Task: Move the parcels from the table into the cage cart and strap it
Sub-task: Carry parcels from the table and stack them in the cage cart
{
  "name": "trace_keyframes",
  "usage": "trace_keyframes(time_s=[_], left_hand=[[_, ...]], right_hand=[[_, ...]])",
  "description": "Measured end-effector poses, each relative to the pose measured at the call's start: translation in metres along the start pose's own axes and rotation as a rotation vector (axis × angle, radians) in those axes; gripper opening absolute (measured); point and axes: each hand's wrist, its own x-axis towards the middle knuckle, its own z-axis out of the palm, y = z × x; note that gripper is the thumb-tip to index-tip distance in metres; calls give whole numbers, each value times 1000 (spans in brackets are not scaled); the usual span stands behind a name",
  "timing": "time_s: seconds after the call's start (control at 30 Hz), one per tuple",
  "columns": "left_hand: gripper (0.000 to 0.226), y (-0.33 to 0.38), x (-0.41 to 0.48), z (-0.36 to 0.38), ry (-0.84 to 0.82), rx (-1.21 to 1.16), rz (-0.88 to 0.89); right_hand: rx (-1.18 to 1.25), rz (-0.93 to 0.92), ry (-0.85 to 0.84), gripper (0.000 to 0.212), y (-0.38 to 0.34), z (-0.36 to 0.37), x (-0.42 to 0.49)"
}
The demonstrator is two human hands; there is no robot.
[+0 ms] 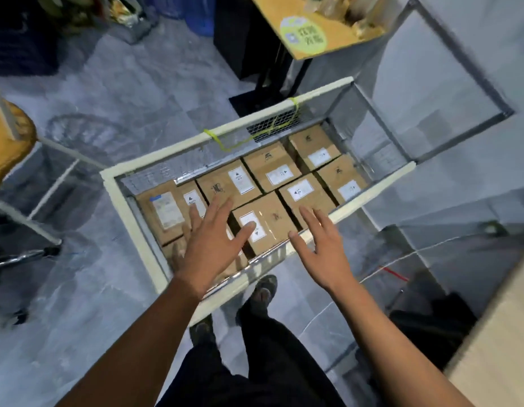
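I am holding both hands spread over the parcels in the cage cart.

My left hand [209,245] is hovering over the near left corner of the cage cart [128,218], fingers straight and fanned apart, gripping nothing; I cannot tell whether it is touching the box beneath it. My right hand [322,248] is reaching over the cart's near rim, fingers likewise straight and holding nothing. The parcels [272,168], brown cardboard boxes with white labels, are lying flat and packed side by side across the cart's floor, from its left end to its right end. A yellow-green cord [222,143] is hanging tied along the far rim. The mesh door [448,83] at the right end is standing swung open. A corner of the desk [501,342] is showing at my right.
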Motion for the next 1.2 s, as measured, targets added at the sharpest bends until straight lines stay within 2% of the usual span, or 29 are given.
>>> trace_keyframes(time_s=[0.13,0.23,0.3,0.5,0.67,0.8,0.9,1.1,1.2], left_hand=[[87,59,-17,3,-52,-6,133],[84,108,-27,15,-108,58,254],[83,140,-32,27,-158,100,331],[92,239,-54,86,-253,237,570],[90,313,-90,149,-350,325,783],[92,370,-116,198,-472,494,949],[90,407,-137,234,-527,577,1064],[104,463,-189,297,-591,588,1207],[101,482,-220,330,-659,589,1262]], right_hand=[[46,89,121,72,17,-39,-44],[48,140,219,66,40,-71,-72],[26,188,277,70,61,-92,-92],[73,422,468,68,137,-141,-163],[130,604,616,78,196,-171,-227],[196,718,746,70,241,-187,-280],[241,800,812,73,267,-194,-317],[343,948,910,82,303,-198,-384],[374,1011,967,78,316,-200,-415]])
